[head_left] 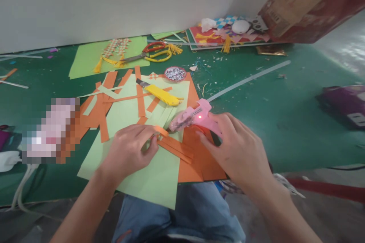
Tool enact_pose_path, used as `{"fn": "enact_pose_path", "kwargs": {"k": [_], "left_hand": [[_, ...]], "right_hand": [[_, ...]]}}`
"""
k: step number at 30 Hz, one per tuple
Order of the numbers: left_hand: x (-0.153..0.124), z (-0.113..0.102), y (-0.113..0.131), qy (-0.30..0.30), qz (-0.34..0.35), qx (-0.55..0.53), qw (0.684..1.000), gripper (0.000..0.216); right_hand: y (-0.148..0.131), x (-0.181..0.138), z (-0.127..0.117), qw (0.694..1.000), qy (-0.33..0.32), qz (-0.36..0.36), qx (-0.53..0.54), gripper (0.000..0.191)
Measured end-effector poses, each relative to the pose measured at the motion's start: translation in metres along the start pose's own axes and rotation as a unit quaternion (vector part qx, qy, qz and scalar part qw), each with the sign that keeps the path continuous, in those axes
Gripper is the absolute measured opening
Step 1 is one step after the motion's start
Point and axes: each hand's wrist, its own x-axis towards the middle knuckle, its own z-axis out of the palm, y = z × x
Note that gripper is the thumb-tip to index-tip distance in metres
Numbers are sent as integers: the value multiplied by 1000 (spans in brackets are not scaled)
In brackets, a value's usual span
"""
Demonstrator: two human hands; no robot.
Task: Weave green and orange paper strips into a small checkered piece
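Observation:
My right hand (236,148) is wrapped round the grip of a pink glue gun (194,118) with a red light lit; its nozzle points left at the end of an orange paper strip (161,131). My left hand (129,148) pinches that strip, with a green strip under it, against a light green paper sheet (148,174). More orange strips (176,148) lie side by side between my hands, over an orange sheet (196,167).
A yellow utility knife (161,94) lies just beyond the gun. A round dish of googly eyes (175,73), red-handled scissors (148,51) and woven paper pieces (115,47) sit farther back on the green table (270,114). A cardboard box (310,3) stands at the far right.

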Motion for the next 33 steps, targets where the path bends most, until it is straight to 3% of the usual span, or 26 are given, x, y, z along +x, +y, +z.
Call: {"fn": "enact_pose_path", "kwargs": {"k": [15, 33], "left_hand": [[3, 4, 1, -16, -14, 38, 999, 8], [6, 0, 10, -82, -47, 41, 995, 17]], "right_hand": [[5, -5, -3, 998, -23, 50, 11, 22], [31, -10, -15, 980, -16, 198, 29, 41]]}}
